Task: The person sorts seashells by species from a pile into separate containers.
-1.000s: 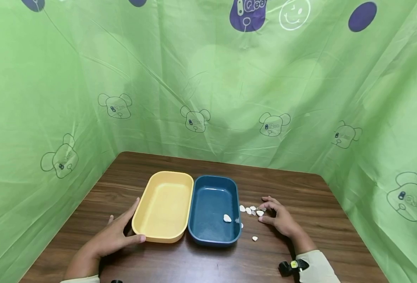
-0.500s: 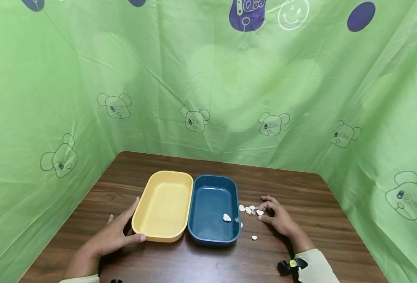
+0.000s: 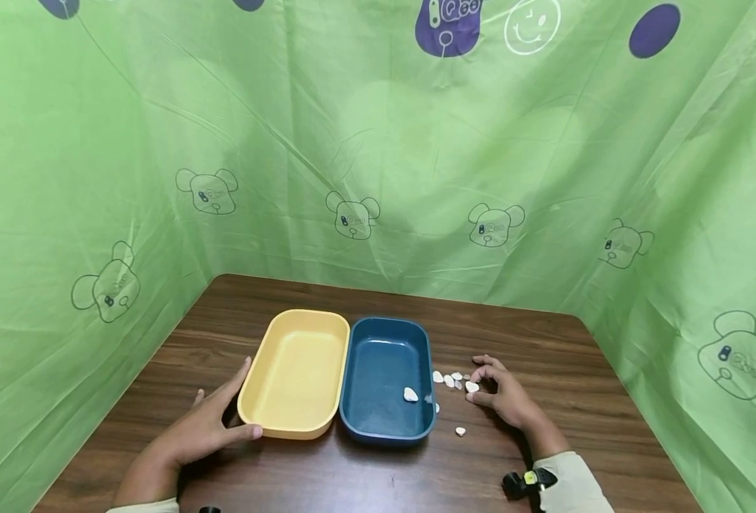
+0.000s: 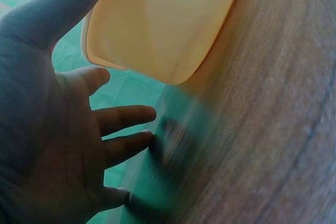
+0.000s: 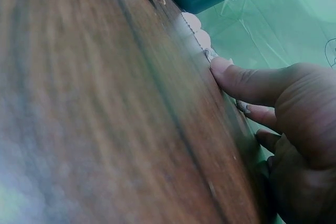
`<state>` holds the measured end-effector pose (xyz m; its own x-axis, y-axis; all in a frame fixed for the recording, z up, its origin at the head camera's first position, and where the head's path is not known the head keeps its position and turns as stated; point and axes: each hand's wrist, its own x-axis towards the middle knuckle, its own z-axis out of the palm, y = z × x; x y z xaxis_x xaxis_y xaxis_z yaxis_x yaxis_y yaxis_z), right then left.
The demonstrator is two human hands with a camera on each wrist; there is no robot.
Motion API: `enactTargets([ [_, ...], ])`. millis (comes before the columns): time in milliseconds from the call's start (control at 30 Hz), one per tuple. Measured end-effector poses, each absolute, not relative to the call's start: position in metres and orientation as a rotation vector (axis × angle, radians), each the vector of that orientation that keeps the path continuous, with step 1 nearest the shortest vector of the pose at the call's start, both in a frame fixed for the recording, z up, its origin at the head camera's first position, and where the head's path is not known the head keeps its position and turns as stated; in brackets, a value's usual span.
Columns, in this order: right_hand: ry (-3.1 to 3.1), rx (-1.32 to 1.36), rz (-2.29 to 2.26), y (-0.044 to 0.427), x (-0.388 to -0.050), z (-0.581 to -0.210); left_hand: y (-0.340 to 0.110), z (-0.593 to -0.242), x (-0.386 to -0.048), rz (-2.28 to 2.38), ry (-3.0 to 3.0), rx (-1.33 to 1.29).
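- A green curtain (image 3: 378, 142), printed with bear outlines and purple shapes, hangs behind and on both sides of the brown wood-grain desk (image 3: 326, 477).
- The blue tray (image 3: 384, 360) stands right beside the yellow tray (image 3: 297, 374), coming between it and a loose cluster (image 3: 449, 382) of small pieces.
- One pale piece (image 3: 410, 394) lies inside the blue tray near its right wall, which partly hides a half-covered piece (image 3: 437, 408) just outside.
- A black device (image 3: 514, 486) sits at the right wrist, by a pale sleeve (image 3: 570, 481).
- The grip of the left hand (image 3: 204, 427) is spread wide: thumb at the yellow tray's near corner, fingers reaching along its left side.
- The grip of the right hand (image 3: 511, 400) is narrow, thumb and forefinger bent round a white piece (image 3: 472, 387) at the cluster's right end; whether it is lifted, I cannot tell.
- That piece looks rounded and shell-like.
- A lone piece (image 3: 460, 432) lies nearer the person.
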<state>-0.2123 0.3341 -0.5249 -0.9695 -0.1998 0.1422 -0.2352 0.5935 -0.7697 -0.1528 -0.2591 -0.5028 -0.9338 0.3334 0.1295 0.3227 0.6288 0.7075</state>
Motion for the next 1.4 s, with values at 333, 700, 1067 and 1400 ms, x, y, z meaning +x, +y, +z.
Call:
enactTargets([
  [333, -2.75, 0.342, 1.373, 0.335, -0.213, -0.527, -0.26, -0.503, -0.153, 1.209, 2.831, 0.565],
  [700, -2.766, 0.204, 1.389, 0.337, -0.212, -0.527, -0.26, -0.502, -0.155, 1.228, 2.806, 0.587],
  [1067, -2.749, 0.222, 1.388, 0.331, -0.214, -0.516, -0.26, -0.502, -0.151, 1.24, 2.808, 0.595],
  [1400, -2.751, 0.222, 1.332, 0.319, -0.219, -0.496, -0.26, -0.502, -0.151, 1.223, 2.82, 0.596],
])
